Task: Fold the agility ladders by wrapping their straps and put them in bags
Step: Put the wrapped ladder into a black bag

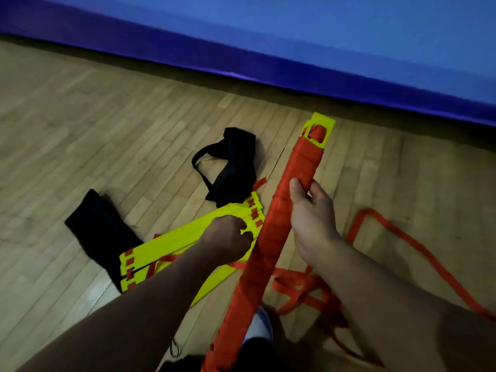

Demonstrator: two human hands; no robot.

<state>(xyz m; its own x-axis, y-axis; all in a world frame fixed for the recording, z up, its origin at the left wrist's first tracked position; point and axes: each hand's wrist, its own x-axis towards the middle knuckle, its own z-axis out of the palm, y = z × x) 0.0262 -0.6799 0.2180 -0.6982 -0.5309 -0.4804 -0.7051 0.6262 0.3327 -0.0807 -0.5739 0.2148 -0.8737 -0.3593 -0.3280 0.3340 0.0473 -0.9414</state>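
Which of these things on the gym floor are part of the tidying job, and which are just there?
Job: wrapped ladder bundle, right hand, left hand, unwrapped yellow ladder, loose orange strap, two black bags.
Just there: blue mat, shoe.

Loose strap [418, 248] across right floor [80, 130]

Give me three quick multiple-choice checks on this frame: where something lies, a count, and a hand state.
1. Where is the unwrapped yellow ladder stack?
A. On the wooden floor
B. On the blue mat
C. Inside a bag

2. How many black bags lie on the floor?
A. One
B. Two
C. Four

3. What is the right hand doing?
A. Hanging idle
B. Gripping the strap-wrapped ladder bundle
C. Holding a bag

Answers: 1 A, it rests flat on the boards. 2 B, one bag lies left, another bag farther back. 3 B, thumb and fingers curl round the orange bundle.
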